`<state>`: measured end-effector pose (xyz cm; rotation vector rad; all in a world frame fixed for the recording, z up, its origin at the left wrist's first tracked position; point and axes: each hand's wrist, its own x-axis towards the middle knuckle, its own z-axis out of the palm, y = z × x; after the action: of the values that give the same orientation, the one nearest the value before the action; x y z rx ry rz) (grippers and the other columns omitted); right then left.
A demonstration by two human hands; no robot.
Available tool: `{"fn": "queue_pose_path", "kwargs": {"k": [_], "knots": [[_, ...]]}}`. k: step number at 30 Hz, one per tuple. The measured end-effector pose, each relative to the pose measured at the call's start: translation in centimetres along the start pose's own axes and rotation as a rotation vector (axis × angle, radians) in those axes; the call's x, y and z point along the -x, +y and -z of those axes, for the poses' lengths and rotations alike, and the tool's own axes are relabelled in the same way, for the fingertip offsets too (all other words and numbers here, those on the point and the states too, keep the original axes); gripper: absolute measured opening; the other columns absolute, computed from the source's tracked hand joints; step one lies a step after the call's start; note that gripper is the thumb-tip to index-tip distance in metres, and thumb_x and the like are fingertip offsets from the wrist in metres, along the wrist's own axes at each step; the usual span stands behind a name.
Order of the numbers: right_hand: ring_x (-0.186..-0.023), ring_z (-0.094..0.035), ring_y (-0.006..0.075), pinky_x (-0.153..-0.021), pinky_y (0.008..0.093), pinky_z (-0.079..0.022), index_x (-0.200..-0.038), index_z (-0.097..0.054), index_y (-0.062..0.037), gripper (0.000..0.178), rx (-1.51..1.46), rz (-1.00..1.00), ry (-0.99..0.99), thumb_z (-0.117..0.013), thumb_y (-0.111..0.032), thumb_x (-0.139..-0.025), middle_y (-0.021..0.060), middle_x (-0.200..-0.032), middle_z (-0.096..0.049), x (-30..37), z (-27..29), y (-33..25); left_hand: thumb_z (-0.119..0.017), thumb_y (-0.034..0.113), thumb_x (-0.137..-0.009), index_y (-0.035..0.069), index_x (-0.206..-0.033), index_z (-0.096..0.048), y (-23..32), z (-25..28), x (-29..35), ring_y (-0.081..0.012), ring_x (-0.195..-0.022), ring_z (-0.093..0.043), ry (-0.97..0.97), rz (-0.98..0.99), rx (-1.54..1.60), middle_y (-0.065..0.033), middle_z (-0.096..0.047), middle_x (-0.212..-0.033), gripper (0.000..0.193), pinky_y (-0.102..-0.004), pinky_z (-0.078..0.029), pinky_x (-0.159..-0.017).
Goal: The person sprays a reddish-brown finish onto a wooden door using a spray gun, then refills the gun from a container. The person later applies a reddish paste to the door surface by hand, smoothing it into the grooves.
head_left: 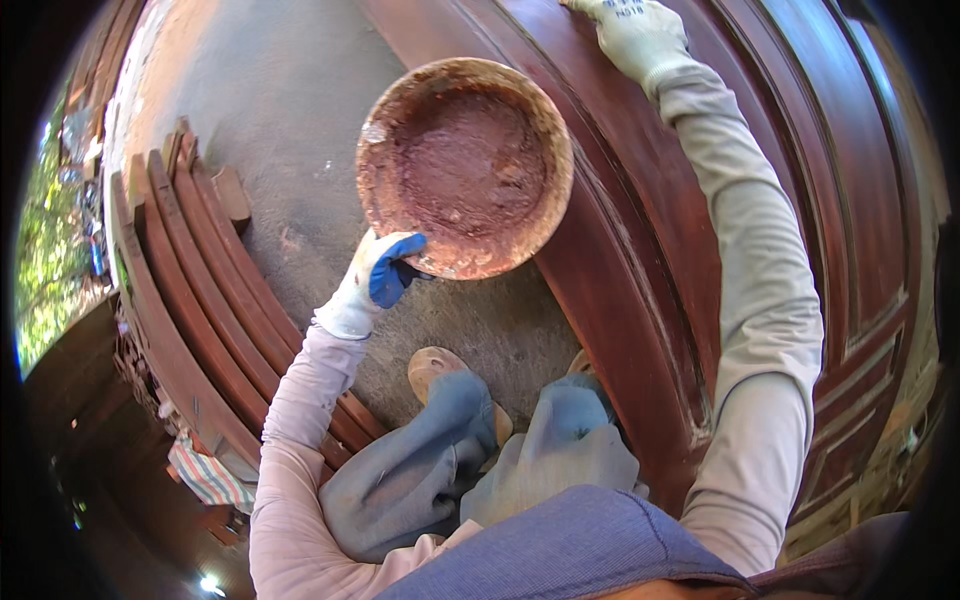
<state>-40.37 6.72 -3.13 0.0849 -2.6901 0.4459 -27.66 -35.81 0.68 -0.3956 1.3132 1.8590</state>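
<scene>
My left hand (pixel 378 280), in a white glove with blue palm and fingers, grips the near rim of a round shallow bowl (pixel 465 165) caked with reddish-brown paste, holding it above the concrete floor. My right hand (pixel 632 32), in a pale work glove, is stretched up and presses flat against a dark red-brown panelled wooden door (pixel 800 200) at the top of the view. What lies under that palm is hidden. Both forearms wear pale long sleeves.
Curved dark wooden slats (pixel 190 300) are stacked on the floor at left. My knees in blue trousers (pixel 480 470) and a sandalled foot (pixel 432 365) are below the bowl. A striped cloth (pixel 205 475) lies at lower left. The concrete floor (pixel 290 110) runs between slats and door.
</scene>
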Motion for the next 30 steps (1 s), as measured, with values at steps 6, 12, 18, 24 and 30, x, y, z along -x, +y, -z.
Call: {"fn": "queue_pose_path", "kwargs": {"k": [6,12,18,24,30], "knots": [[-0.086,-0.066,0.0255,-0.075,0.0389,-0.053,-0.104,-0.072,-0.0206,0.029,0.158,-0.115,-0.273,-0.053,-0.008,-0.085,0.0059,-0.087,-0.064,13.9,16.1,-0.4,-0.059,0.010,-0.091,-0.003,-0.099,-0.067,-0.9,1.2,-1.8,-0.0305,-0.109,-0.065,-0.067,0.044,0.161,-0.0164,-0.069,-0.113,0.018,-0.0460,-0.051,-0.101],[-0.124,-0.058,0.0174,-0.106,0.0323,-0.044,-0.135,-0.057,0.0000,0.039,-0.338,-0.771,0.149,-0.041,0.001,-0.100,0.0106,-0.133,-0.063,33.1,31.0,1.2,-0.053,-0.003,-0.083,-0.008,-0.112,-0.062,2.2,-1.1,-2.6,-0.0338,-0.117,-0.061,0.019,0.190,0.165,-0.0210,-0.066,-0.119,0.031,-0.0463,-0.044,-0.111],[-0.126,-0.057,0.0222,-0.110,0.0361,-0.042,-0.136,-0.056,-0.0023,0.045,-0.519,-0.966,0.216,-0.042,0.006,-0.095,0.0115,-0.133,-0.062,42.0,29.4,-5.4,-0.050,0.000,-0.082,-0.012,-0.146,-0.029,3.6,-4.8,-2.4,-0.0446,-0.137,-0.042,-0.054,0.251,0.351,-0.0305,-0.041,-0.148,0.068,-0.0507,-0.040,-0.116],[-0.101,-0.067,0.0272,-0.089,0.0346,-0.053,-0.128,-0.063,-0.0095,0.045,-0.384,-0.818,0.203,-0.049,0.006,-0.088,0.0106,-0.115,-0.067,39.6,26.3,-5.4,-0.048,0.002,-0.082,-0.008,-0.150,-0.027,4.3,-9.9,0.8,-0.0439,-0.141,-0.037,-0.205,0.269,0.398,-0.0270,-0.038,-0.152,0.072,-0.0507,-0.044,-0.112],[-0.078,-0.066,0.0280,-0.070,0.0416,-0.054,-0.125,-0.064,-0.0204,0.042,-0.128,-0.556,0.019,-0.061,-0.006,-0.085,0.0051,-0.089,-0.062,33.4,22.2,-3.3,-0.047,0.001,-0.082,-0.004,-0.152,-0.026,4.0,-10.9,3.4,-0.0441,-0.142,-0.035,-0.023,0.189,0.263,-0.0293,-0.035,-0.151,0.073,-0.0511,-0.048,-0.109]]}}
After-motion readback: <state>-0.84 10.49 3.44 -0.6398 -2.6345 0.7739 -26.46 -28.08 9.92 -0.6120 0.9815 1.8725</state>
